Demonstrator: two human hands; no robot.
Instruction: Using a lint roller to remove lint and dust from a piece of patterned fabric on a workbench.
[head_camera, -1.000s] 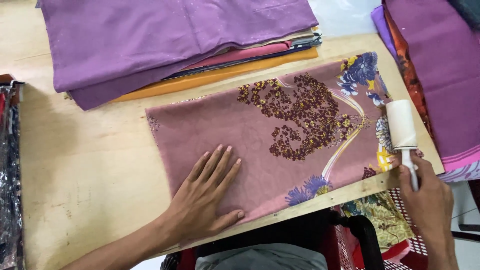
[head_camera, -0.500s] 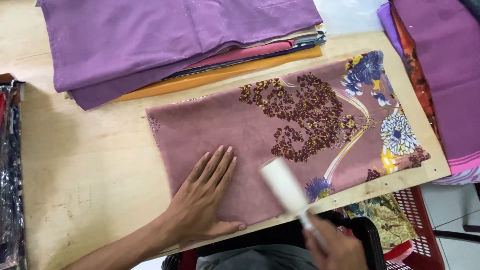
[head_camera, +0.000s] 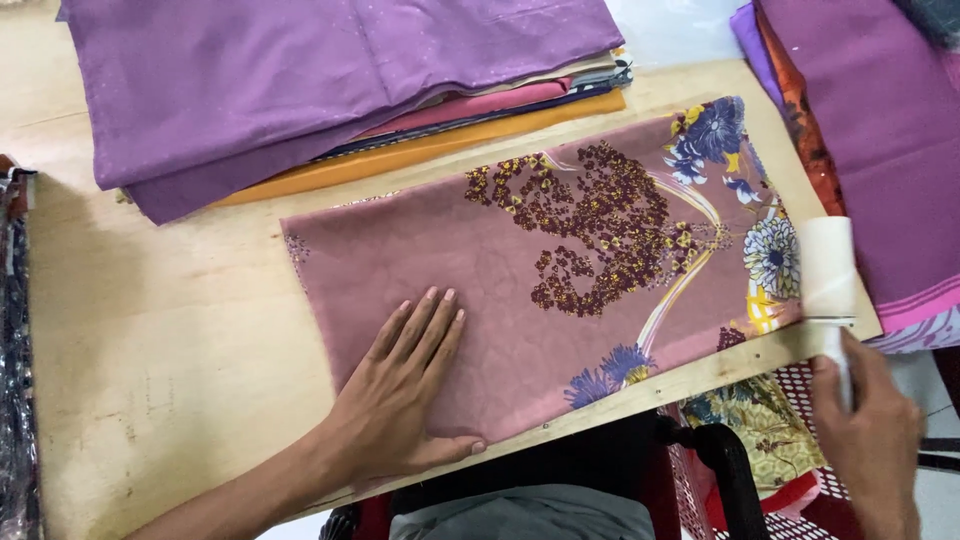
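Mauve patterned cloth, one single piece, lies flat across the wooden table, its printed end with dark red sprigs and blue, white and yellow flowers reaching the table's right edge. Two hands are at work. One left hand rests palm down on the plain near corner of the cloth, the four fingers straight and close together, the thumb out along the table's front edge. One right hand is wrapped around the handle of one lint roller, whose white drum sits at the cloth's right end over the flowers. Behind the cloth is one stack of folded fabrics, purple on top with pink and orange layers showing beneath. A second pile of purple fabric lies off to the right.
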